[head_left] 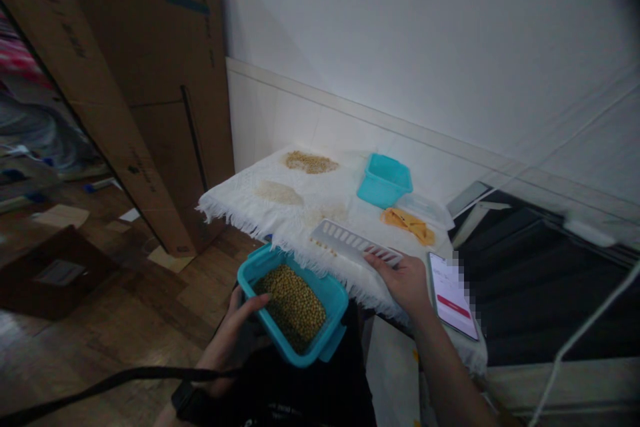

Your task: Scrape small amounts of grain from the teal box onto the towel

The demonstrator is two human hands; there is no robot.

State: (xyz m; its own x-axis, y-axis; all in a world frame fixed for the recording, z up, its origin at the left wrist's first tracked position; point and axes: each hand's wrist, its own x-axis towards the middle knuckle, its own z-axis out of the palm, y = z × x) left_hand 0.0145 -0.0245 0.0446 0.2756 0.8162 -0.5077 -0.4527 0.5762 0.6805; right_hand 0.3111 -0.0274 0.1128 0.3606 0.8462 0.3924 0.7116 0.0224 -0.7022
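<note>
My left hand [235, 333] grips the near left side of a teal plastic tub [327, 290] filled with yellowish beans [293, 307], held just below the front edge of a white fringed cloth [240, 197]. My right hand [403, 280] rests on the cloth and holds the right end of a white slotted tray [350, 240], which lies flat with a few beans beside it. On the cloth lie a brown grain pile [310, 161], a white grain pile [279, 192] and a faint pale pile [327, 213].
A second teal tub [384, 180] stands empty at the back with a clear lid [425, 208] and an orange cloth [410, 225] next to it. A phone [451, 295] lies right of my hand. Large cardboard boxes [145, 80] stand left; a dark surface [540, 293] lies right.
</note>
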